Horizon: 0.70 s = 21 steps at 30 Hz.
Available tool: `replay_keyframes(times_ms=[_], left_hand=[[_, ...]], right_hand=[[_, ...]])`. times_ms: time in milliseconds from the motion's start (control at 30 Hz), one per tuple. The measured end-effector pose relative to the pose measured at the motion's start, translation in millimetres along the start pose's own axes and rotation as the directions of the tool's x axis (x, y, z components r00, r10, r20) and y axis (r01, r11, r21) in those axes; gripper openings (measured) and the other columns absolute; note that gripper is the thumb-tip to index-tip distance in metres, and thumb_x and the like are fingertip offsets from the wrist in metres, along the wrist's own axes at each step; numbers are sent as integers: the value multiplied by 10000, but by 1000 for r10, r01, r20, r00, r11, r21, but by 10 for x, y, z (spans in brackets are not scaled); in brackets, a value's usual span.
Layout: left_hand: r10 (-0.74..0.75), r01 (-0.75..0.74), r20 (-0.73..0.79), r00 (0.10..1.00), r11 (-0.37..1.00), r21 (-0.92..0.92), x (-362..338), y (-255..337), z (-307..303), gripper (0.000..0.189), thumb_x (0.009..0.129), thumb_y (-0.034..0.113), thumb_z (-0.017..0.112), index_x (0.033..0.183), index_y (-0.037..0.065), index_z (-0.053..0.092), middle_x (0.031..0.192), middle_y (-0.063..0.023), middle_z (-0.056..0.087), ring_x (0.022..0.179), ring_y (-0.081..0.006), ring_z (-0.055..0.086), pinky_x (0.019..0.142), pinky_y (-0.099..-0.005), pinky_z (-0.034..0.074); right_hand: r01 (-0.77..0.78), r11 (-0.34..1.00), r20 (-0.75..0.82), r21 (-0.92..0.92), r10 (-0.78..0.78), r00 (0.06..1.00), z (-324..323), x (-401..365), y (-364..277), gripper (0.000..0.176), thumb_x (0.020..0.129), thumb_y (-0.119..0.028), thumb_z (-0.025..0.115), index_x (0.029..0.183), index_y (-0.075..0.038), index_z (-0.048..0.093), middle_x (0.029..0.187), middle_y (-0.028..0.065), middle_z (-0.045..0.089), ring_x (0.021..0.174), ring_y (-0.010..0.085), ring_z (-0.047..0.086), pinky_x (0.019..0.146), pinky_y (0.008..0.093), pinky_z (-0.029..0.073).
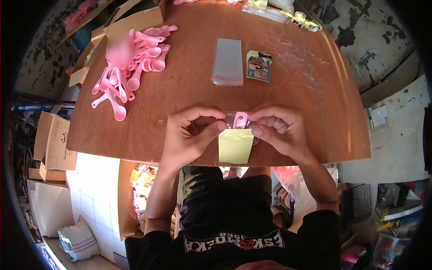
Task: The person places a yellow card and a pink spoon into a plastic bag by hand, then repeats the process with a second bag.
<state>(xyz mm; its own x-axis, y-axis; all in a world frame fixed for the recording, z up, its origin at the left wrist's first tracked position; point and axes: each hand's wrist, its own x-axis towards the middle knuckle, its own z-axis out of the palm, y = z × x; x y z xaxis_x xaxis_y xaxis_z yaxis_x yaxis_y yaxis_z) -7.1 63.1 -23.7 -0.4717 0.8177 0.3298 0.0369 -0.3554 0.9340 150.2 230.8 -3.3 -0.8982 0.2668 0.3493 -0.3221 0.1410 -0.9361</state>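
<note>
Close to the table's near edge, my left hand [192,134] pinches the left side of a clear plastic bag [229,118] between thumb and forefinger. My right hand [282,130] pinches the bag's other side the same way. The handle end of a pink measuring spoon [241,119], with a hole in it, shows through the plastic between my fingertips. A plain pale yellow card [235,146] covers the lower part, hiding the rest of the spoon.
A pile of pink measuring spoons [155,51] lies at the table's [189,63] far left beside cardboard boxes [135,19]. Ahead of my hands are a stack of clear bags [228,60] and printed cards [258,66]. Plastic scraps [301,58] lie to the right. More packaging [265,13] sits at the far edge.
</note>
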Motion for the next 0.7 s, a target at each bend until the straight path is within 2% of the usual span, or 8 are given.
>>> replay_keyframes(times_ms=[67, 100, 233, 367, 500, 533, 633, 700], left_hand=[[12, -12, 3, 1000, 1000, 2, -2, 3, -2, 250, 837, -96, 649, 1079, -37, 630, 1031, -98, 662, 1001, -158, 632, 828, -274, 543], [-2, 3, 26, 1000, 999, -38, -6, 35, -13, 340, 813, -103, 674, 1135, -31, 593, 1078, -106, 642, 1030, -176, 627, 845, -285, 552], [-55, 68, 90, 994, 988, -140, -156, 113, -66, 532, 772, -110, 715, 1251, -21, 500, 1186, -129, 587, 1064, -214, 623, 855, -297, 572], [-37, 56, 186, 982, 994, -96, -452, 126, -261, 450, 789, -145, 672, 1208, -61, 531, 1208, -153, 586, 1055, -228, 636, 858, -301, 575], [-98, 117, 88, 991, 962, -248, -505, 262, -283, 540, 795, -192, 597, 1299, -53, 461, 1217, -162, 582, 1093, -207, 606, 887, -282, 531], [-92, 105, 57, 994, 947, -304, -473, 266, -263, 572, 788, -166, 638, 1313, -51, 443, 1240, -168, 569, 1108, -200, 596, 855, -273, 538], [-87, 84, -6, 996, 977, -195, -472, 225, -269, 593, 773, -125, 698, 1306, -48, 451, 1216, -170, 591, 1049, -186, 627, 819, -258, 543], [-176, 177, 14, 984, 981, -76, -531, 186, -312, 578, 751, -76, 752, 1271, -20, 508, 1149, -142, 641, 931, -165, 666, 773, -256, 558]], right_hand=[[4, 996, -66, -89, -10, 998, 79, -2, -17, 206, 849, 34, 670, 1053, 29, 639, 1055, 117, 651, 919, 160, 665, 801, 261, 545], [-92, 991, -78, -95, 85, 993, 90, -41, -5, 255, 830, 43, 688, 1076, 26, 622, 1096, 110, 628, 943, 167, 668, 814, 268, 553], [-35, 999, -10, -25, 35, 999, 177, -48, -38, 291, 794, 98, 699, 1068, 54, 611, 1104, 152, 588, 1006, 206, 642, 822, 279, 567], [-40, 994, 197, -106, 60, 979, 302, -48, -179, 292, 802, 63, 711, 1078, 25, 624, 1093, 117, 595, 971, 167, 645, 829, 265, 566], [-147, 989, 125, -28, 149, 981, 440, 23, -143, 266, 816, 63, 695, 1068, 24, 619, 1101, 120, 587, 980, 176, 647, 835, 268, 575], [-199, 979, 113, -47, 203, 973, 451, 59, -156, 272, 812, 71, 694, 1068, 27, 611, 1104, 122, 582, 993, 184, 644, 850, 280, 575], [-128, 992, 114, 11, 126, 985, 459, 102, -55, 277, 812, 75, 690, 1071, 29, 604, 1104, 124, 579, 993, 184, 642, 851, 289, 578], [-126, 992, 132, 26, 122, 984, 449, 116, -37, 289, 814, 62, 696, 1084, 31, 599, 1107, 121, 578, 989, 175, 641, 842, 273, 575]])
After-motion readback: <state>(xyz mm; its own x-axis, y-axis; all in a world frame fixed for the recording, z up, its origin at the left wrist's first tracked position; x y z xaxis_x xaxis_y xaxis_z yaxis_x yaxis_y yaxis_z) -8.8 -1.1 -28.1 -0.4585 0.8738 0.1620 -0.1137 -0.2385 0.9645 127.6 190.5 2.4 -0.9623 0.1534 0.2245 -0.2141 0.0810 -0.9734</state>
